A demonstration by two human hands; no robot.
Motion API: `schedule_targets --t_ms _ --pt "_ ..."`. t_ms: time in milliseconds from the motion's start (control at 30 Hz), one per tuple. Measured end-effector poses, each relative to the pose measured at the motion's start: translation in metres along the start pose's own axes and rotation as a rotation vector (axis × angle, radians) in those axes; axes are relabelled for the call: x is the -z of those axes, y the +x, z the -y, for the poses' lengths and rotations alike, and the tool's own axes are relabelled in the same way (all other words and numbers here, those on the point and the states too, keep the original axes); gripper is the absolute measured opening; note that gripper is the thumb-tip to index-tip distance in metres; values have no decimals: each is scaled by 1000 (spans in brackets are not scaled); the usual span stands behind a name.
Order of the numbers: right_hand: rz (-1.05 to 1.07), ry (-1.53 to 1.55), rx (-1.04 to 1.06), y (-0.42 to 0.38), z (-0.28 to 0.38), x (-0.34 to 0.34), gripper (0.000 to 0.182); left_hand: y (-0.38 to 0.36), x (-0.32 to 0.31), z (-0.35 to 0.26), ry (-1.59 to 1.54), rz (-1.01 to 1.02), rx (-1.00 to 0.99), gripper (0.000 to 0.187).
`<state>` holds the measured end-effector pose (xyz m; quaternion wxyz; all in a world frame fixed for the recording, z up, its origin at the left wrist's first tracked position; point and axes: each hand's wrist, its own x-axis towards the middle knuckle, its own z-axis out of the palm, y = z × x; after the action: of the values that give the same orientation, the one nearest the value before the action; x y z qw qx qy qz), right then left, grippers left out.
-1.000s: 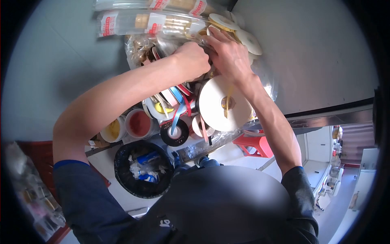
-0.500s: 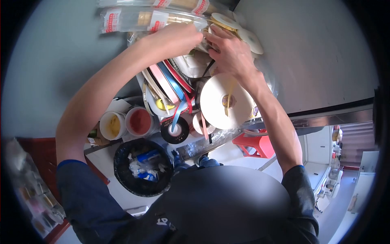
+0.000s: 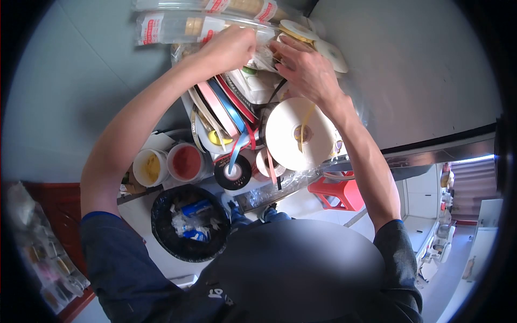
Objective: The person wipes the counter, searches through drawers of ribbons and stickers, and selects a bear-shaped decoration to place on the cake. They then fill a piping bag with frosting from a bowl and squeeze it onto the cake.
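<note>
My left hand [image 3: 232,49] is closed, its fingers curled in at the back of the pile beside crumpled clear plastic [image 3: 264,58]. Whatever its fingertips pinch is hidden. To its right, my right hand [image 3: 311,70] reaches in with fingers stretched and apart, over the plastic and close to the rear ribbon spools [image 3: 297,29]. Nearer to me lies a large white spool [image 3: 283,129] with a yellow ribbon tail. Left of it stand spools of blue ribbon [image 3: 230,106], pink ribbon [image 3: 215,109] and red ribbon [image 3: 237,99] on edge.
Long clear packages [image 3: 177,29] with red-printed labels lie along the back. In front are a black spool [image 3: 232,172], a yellow tub [image 3: 151,167] and a red tub [image 3: 186,162]. Below stand a black-lined bin [image 3: 161,237] and a red stool [image 3: 344,194].
My left hand has drawn away to the left from my right hand, widening the gap and baring the clear plastic between them. My right hand has hardly moved.
</note>
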<state>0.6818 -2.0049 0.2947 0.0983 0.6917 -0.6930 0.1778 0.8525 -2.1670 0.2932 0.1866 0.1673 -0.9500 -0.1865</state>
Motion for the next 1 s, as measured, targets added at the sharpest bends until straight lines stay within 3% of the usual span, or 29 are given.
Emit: schedule_targets --t_ms 133,200,233,300,400,433,467,533,567,600,733,1000 --pt "0 41 15 -2 -1 3 51 -2 2 -6 -250 15 249 18" --pt "-14 55 77 -2 5 10 50 0 -15 0 -163 8 87 20" --pt "32 110 3 -5 7 14 51 -1 -12 8 -88 -7 34 21" --pt "73 143 -40 -12 5 11 55 -10 -14 3 -309 69 62 23" --pt "45 503 -88 -21 15 12 57 -3 -16 4 22 70 -35 13" --pt "40 434 -110 -26 27 26 50 0 -32 16 -9 -112 -93 19" --pt "35 365 -132 -30 39 40 43 -2 -34 14 -7 -155 -55 28" --pt "-156 249 25 -46 36 45 35 -11 -25 4 -45 -157 31 30" --pt "-76 383 -37 -52 45 62 40 -4 -45 17 7 -382 -70 29" --pt "14 512 -105 -62 51 74 45 -12 -33 10 -2 -309 -16 26" --pt "-104 431 -140 -111 22 77 40 -13 -27 0 67 -167 131 17" --pt "-72 296 -119 -194 13 87 34 -2 -42 9 141 -151 171 13"
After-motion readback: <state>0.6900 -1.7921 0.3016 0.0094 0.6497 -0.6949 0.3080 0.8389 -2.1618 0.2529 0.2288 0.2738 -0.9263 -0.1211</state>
